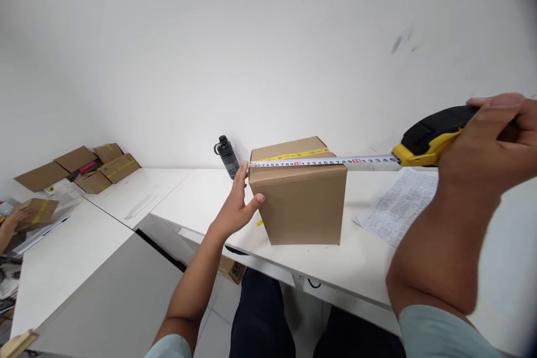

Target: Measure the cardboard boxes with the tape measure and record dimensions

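A closed cardboard box [300, 201] with yellow tape on top stands on the white table [361, 263] in front of me. My left hand [237, 204] presses against the box's left side and pins the end of the tape measure blade [327, 163] at the top left edge. The blade runs across the box's top front edge to the right. My right hand [486, 140] is closed around the yellow and black tape measure case [432, 133], held above the table to the right of the box.
A dark water bottle [227, 156] stands behind the box near the wall. A printed paper sheet [398, 204] lies right of the box. Cardboard boxes [84, 168] sit on the far left table, where another person's hand [14, 218] holds a flat box.
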`<action>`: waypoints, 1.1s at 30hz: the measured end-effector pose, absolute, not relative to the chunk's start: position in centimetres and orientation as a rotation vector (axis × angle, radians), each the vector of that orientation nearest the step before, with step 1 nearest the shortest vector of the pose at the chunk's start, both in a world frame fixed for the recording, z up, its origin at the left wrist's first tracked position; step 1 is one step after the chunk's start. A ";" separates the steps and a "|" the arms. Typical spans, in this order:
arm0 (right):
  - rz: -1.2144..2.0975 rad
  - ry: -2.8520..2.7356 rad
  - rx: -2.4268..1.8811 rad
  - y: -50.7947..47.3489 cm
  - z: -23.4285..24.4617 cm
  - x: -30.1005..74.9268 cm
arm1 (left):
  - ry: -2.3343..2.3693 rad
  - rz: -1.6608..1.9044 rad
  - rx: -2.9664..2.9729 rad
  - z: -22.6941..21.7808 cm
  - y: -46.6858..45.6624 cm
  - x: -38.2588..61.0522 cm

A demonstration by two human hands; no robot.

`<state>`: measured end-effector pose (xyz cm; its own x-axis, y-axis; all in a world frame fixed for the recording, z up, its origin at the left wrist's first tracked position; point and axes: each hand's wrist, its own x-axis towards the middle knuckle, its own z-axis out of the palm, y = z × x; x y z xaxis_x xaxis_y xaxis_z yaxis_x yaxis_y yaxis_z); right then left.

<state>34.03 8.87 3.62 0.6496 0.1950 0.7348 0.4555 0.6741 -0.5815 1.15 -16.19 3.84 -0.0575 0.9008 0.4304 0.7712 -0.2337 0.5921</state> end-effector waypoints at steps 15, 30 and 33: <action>-0.215 -0.758 -0.510 9.7 4.0 33.4 | 2.090 1.227 2.308 4.5 -15.7 0.7; -0.218 -0.769 -0.571 9.9 4.0 32.3 | 1.816 1.553 1.840 2.7 -14.4 1.4; -0.197 -0.766 -0.587 10.1 3.9 32.0 | 1.825 1.556 1.844 2.3 -14.4 1.6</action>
